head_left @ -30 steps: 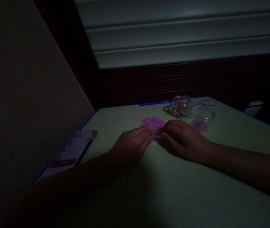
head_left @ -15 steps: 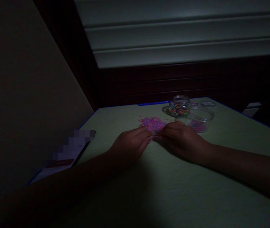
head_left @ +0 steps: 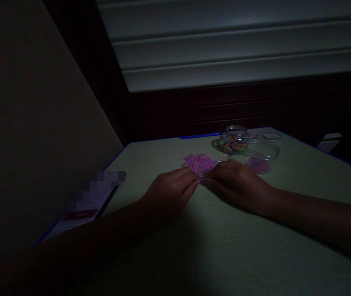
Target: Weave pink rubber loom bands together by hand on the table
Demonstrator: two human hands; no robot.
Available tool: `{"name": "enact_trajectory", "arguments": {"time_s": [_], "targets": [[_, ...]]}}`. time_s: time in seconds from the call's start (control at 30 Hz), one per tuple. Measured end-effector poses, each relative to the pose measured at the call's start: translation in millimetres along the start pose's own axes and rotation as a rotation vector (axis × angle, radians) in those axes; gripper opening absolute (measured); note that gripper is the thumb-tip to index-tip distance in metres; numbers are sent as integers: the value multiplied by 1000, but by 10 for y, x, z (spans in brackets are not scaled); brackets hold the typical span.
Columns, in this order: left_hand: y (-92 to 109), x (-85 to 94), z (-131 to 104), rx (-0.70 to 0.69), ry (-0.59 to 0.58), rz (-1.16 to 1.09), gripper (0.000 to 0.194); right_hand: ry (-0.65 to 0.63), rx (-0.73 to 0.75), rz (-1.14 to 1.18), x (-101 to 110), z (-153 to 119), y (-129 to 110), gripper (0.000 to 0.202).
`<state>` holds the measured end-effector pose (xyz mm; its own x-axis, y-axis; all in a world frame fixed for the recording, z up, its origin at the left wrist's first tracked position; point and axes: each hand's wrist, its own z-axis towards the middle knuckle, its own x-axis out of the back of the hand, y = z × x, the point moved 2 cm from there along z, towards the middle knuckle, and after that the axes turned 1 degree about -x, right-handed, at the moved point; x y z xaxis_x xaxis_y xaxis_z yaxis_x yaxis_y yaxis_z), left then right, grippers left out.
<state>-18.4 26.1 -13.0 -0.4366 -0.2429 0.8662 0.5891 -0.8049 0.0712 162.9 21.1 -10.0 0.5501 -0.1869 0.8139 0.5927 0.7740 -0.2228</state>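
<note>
A small heap of thin pink and purple bands (head_left: 200,163), apparently rubber bands, lies on the pale green table (head_left: 240,250). Just in front of it, my left hand (head_left: 170,189) is closed in a pinch. Facing it from the right, my right hand (head_left: 240,183) pinches too, its fingertips close to the left ones. A thin pink band (head_left: 204,179) spans the short gap between the two pinches. Its ends are hidden in my fingers.
Behind my right hand stand a clear tub (head_left: 261,154) with pink bands inside and an open jar (head_left: 233,142) of colourful ties. A clear lid (head_left: 270,136) lies farther back. A flat printed item (head_left: 85,205) rests at the left edge.
The view has tilted slightly, so everything sits a little lower. Both hands stay in their pinch before the heap, the thin pink band still between them.
</note>
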Motion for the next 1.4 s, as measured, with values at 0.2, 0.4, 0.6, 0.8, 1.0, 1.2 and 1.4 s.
{"name": "enact_trajectory", "arguments": {"time_s": [0.2, 0.4, 0.6, 0.8, 1.0, 1.2, 1.4], "targets": [[-1, -4, 3, 12, -13, 12, 19, -11, 3, -16, -3, -11, 21, 21], [15, 13, 17, 12, -3, 12, 19, 3, -3, -24, -13, -11, 41, 20], [10, 10, 13, 6, 13, 17, 18, 18, 2, -32, -15, -16, 53, 20], [5, 2, 3, 0, 11, 17, 20, 30, 20, -38, -17, -22, 59, 18], [-13, -3, -4, -15, -12, 11, 21, 30, 26, -48, -10, -19, 42, 17], [-8, -8, 2, -24, -11, 3, 20, 26, 43, -58, -7, -15, 35, 16], [5, 4, 10, -48, -24, -8, 19, -5, 34, -70, 6, -9, 27, 18]]}}
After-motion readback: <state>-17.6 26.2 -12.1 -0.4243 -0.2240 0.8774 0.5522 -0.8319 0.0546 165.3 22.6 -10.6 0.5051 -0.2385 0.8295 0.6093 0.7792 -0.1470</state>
